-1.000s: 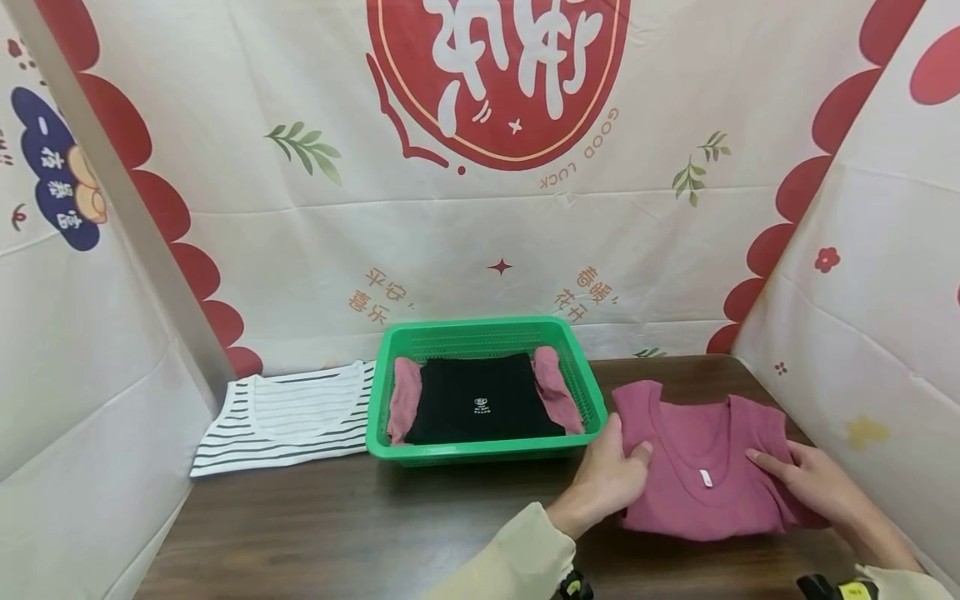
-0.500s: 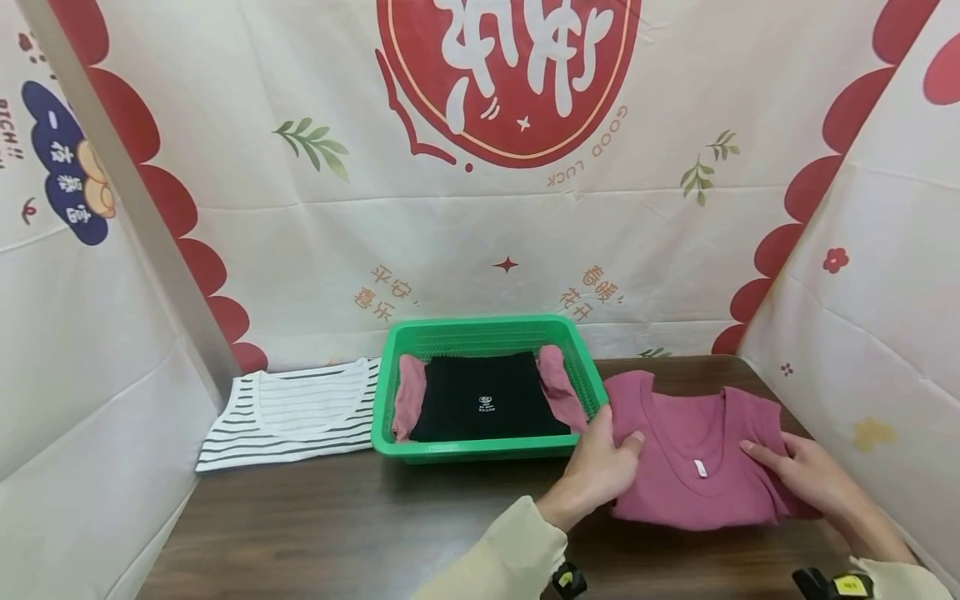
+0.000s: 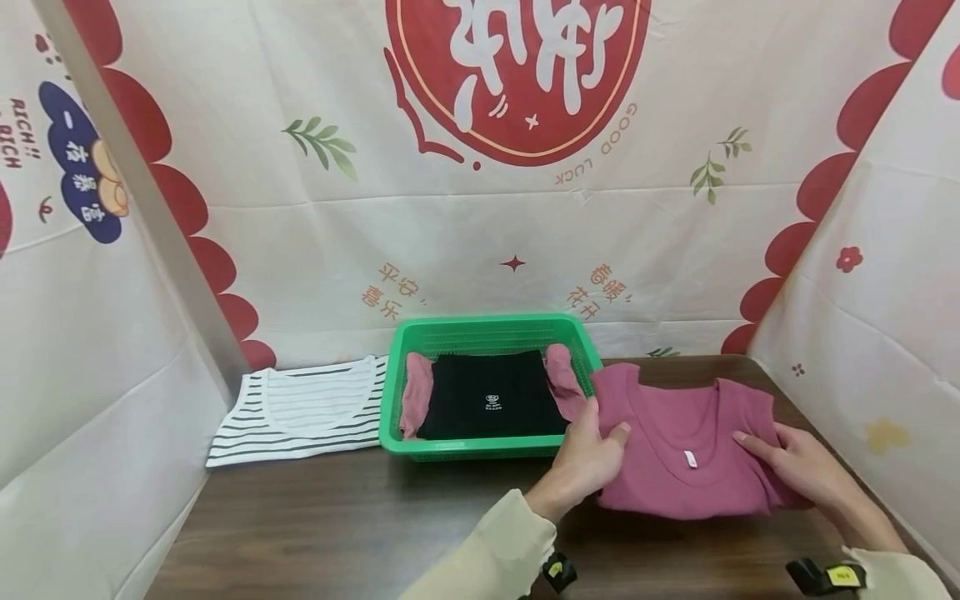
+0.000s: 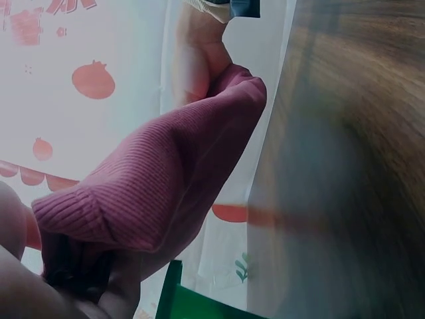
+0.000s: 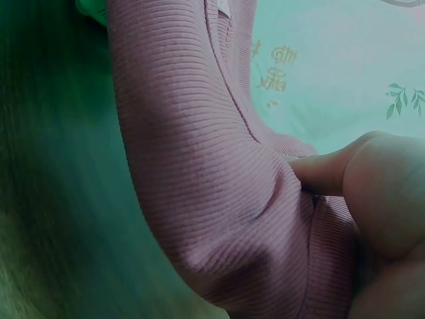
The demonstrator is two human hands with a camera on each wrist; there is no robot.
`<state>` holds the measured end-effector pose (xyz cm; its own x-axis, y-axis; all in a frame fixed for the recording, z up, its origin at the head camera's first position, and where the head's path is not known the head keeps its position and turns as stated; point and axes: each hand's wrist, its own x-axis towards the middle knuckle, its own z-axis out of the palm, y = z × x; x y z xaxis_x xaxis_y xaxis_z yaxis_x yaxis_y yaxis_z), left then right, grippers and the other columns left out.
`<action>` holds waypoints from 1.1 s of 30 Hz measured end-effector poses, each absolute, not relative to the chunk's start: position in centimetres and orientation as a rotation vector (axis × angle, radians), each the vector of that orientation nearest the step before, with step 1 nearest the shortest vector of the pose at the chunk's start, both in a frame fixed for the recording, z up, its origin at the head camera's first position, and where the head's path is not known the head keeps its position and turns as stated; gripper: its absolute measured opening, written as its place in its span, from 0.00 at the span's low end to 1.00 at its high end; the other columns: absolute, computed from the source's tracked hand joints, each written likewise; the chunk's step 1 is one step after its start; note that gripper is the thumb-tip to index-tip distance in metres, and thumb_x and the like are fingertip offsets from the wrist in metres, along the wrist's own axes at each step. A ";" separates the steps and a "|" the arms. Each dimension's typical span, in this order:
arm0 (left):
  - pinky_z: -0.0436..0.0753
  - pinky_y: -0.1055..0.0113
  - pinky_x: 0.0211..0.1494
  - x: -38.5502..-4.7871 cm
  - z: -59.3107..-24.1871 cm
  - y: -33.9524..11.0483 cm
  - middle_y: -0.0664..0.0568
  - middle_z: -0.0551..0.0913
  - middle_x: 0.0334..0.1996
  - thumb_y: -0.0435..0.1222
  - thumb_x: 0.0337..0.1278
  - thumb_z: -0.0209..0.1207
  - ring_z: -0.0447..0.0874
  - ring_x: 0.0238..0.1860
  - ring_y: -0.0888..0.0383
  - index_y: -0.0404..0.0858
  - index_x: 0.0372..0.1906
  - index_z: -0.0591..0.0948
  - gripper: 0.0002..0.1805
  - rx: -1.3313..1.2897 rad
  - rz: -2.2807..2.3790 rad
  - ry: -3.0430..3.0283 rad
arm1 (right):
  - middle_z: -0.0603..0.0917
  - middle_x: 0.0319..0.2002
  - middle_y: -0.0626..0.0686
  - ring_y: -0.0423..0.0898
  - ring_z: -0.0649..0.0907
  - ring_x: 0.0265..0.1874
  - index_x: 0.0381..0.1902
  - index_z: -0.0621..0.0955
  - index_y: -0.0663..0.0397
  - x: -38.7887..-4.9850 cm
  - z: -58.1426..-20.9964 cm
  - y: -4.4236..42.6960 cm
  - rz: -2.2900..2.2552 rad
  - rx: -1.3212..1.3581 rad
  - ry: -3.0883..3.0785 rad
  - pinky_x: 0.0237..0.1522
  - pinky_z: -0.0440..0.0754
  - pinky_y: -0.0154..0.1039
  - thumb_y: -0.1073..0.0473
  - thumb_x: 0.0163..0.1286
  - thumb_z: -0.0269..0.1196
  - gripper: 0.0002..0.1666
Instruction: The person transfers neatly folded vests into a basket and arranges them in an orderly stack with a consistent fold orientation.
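Between both hands hangs a folded pink ribbed top [image 3: 675, 467] with a scooped neck and a small white label, above the table. My left hand [image 3: 583, 457] pinches its left side, thumb on the front, close to the basket's right rim. On the other side, my right hand [image 3: 802, 467] grips the edge with its thumb over the front; its other fingers are behind the cloth. The left wrist view shows the top [image 4: 146, 166] bulging edge-on, off the wood. In the right wrist view the thumb presses into the ribbed fabric [image 5: 199, 146].
A green basket [image 3: 480, 446] at the back middle holds a folded black garment [image 3: 491, 392] with pink cloth [image 3: 417, 396] on both sides. Left of it lies a folded striped white top [image 3: 300, 412]. Printed cloth walls [image 3: 480, 225] enclose the brown table [image 3: 337, 517].
Both hands have carried the pink top slightly left and up, nearer the basket. The whole head view has shifted a little, with the scene sliding right.
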<state>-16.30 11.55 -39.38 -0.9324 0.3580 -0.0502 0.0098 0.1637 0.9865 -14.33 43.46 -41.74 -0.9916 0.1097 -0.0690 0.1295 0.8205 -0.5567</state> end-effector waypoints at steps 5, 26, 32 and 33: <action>0.78 0.61 0.52 -16.6 -39.5 10.8 0.61 0.80 0.45 0.44 0.71 0.54 0.79 0.45 0.66 0.55 0.57 0.71 0.14 0.354 1.869 2.168 | 0.79 0.30 0.53 0.42 0.73 0.28 0.47 0.78 0.67 -14.8 -41.6 42.9 -0.906 0.168 2.972 0.29 0.70 0.35 0.39 0.75 0.53 0.32; 0.81 0.55 0.51 -18.3 -39.4 7.6 0.57 0.80 0.45 0.41 0.73 0.53 0.81 0.43 0.61 0.49 0.59 0.71 0.14 0.320 1.955 2.132 | 0.77 0.27 0.52 0.40 0.74 0.26 0.44 0.78 0.65 -16.6 -40.6 39.8 -0.966 0.075 2.979 0.28 0.71 0.35 0.41 0.75 0.55 0.28; 0.80 0.56 0.50 -18.8 -39.6 6.7 0.56 0.79 0.44 0.41 0.72 0.53 0.80 0.43 0.61 0.47 0.57 0.72 0.13 0.316 1.963 2.191 | 0.76 0.26 0.52 0.41 0.74 0.26 0.44 0.77 0.66 -17.0 -40.5 38.7 -0.992 0.067 2.969 0.27 0.71 0.35 0.42 0.76 0.54 0.28; 0.80 0.56 0.50 -18.9 -39.6 6.5 0.56 0.79 0.44 0.41 0.72 0.54 0.80 0.43 0.60 0.47 0.56 0.72 0.13 0.313 1.964 2.200 | 0.76 0.26 0.52 0.41 0.74 0.26 0.43 0.77 0.66 -17.1 -40.4 38.6 -0.995 0.063 2.970 0.27 0.70 0.35 0.42 0.76 0.54 0.28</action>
